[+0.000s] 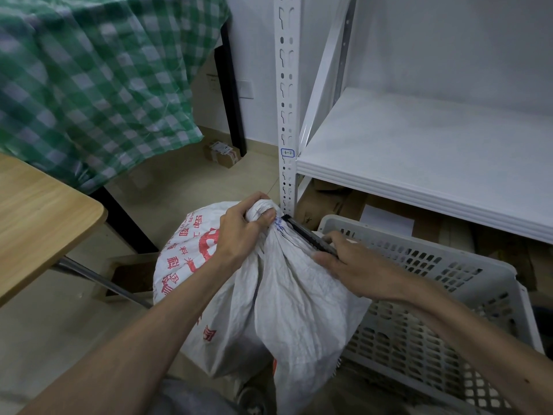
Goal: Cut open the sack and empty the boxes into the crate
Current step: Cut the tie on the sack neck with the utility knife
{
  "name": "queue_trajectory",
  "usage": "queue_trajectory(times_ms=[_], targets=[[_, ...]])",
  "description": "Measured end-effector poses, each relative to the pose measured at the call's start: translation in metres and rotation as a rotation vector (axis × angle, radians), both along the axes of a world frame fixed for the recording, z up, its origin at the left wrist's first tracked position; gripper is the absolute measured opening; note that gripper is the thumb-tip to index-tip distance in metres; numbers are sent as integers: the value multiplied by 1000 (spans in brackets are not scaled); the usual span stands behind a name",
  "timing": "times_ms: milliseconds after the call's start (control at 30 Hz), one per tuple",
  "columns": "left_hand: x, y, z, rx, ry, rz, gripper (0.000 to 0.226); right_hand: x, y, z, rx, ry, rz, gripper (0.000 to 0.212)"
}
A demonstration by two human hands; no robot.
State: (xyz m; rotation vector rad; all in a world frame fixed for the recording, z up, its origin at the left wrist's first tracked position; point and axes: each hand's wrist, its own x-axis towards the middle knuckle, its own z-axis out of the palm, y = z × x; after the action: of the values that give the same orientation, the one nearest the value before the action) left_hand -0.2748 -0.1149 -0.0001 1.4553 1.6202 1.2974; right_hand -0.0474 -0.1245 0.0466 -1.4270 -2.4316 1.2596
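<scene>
A bulging white woven plastic sack with red printed characters (239, 295) stands on the pale tiled floor (59, 339), just in front of the person and touching the near-left side of a white perforated plastic crate (449, 295). The sack's neck is gathered into a bunch at the top. The left hand (242, 232) has its grip closed tight round that bunched neck, fingers and thumb curled over the twisted fabric, pulling it upright. The right hand (356, 265) lies over the right shoulder of the sack, its grip closed on the handle of a slim black utility knife (308, 235); the knife's tip points up and left and meets the neck just below the left hand, where a bit of blue tie or marking shows. Whether the blade has gone through the fabric cannot be told.

The crate sits on the floor to the right, its rim beside the right wrist; what lies inside it is hard to make out through the slots. Behind it rises a white metal shelving unit (419, 151) with a slotted upright, and flattened brown cardboard (329, 202) lies under its lowest shelf. To the left is a light wooden worktop (39, 217) corner, a green-and-white checked cloth (89, 79) hangs beyond it, and a small taped cardboard parcel (223, 154) rests on the floor near the wall.
</scene>
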Motion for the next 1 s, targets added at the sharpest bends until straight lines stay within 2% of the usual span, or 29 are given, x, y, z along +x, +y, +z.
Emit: queue_trajectory(times_ms=[67, 100, 200, 300, 500, 867, 1000], targets=[[0, 1, -1, 2, 4, -15, 18, 5, -1, 5, -122, 53, -33, 30], [0, 1, -1, 1, 8, -19, 17, 7, -1, 6, -116, 41, -26, 30], [1, 1, -2, -1, 2, -10, 16, 9, 2, 2, 100, -55, -7, 24], [2, 1, -2, 17, -17, -11, 14, 7, 2, -6, 274, -53, -50, 21], [1, 1, -4, 1, -68, -17, 13, 9, 4, -13, 426, -46, -75, 18], [0, 0, -4, -32, -87, -8, 10, 22, 3, -13, 500, -5, -149, 20], [2, -1, -2, -31, -101, -1, 11, 25, 5, -15, 438, -27, -173, 24]])
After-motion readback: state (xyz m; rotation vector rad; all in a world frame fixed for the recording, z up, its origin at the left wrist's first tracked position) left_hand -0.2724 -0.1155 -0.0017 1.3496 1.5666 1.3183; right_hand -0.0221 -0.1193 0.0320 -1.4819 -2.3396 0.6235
